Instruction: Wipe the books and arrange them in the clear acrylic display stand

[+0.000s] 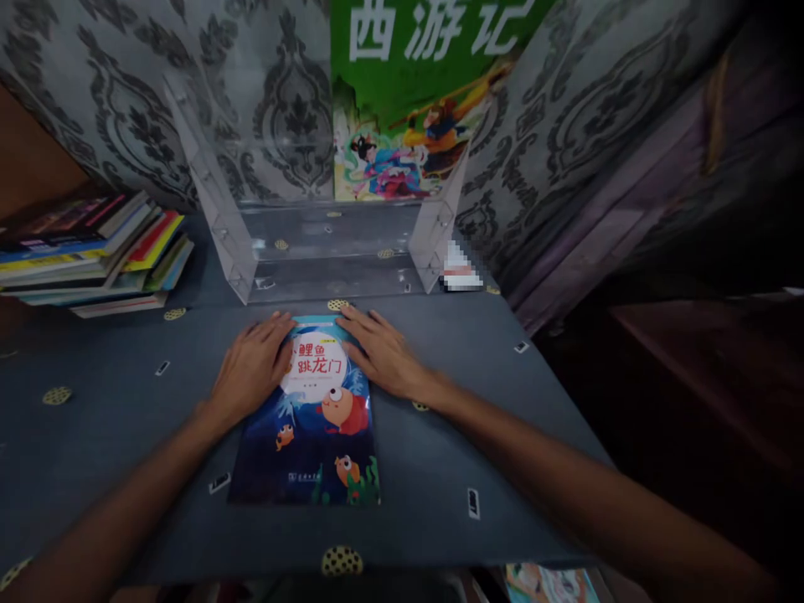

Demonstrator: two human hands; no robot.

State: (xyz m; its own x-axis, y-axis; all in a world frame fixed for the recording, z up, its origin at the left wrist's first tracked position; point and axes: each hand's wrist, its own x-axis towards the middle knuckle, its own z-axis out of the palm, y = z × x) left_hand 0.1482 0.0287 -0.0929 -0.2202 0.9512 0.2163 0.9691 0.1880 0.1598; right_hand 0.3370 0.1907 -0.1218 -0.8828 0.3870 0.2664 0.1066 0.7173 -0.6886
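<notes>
L hand (252,365) and R hand (384,352), both open, rest on top corners of blue fish-cover bk (307,435), nearest clear rack (332,272).

At the top of the frame, the edge cuts off the green book (402,100). A pixelated patch (461,268) hides whatever sits right of the clear rack. The left hand (255,364) covers the title's start on the blue book (314,435). Down at the bottom right, only part of a colourful cover (549,584) shows. Both forearms look blurred from here.
</notes>
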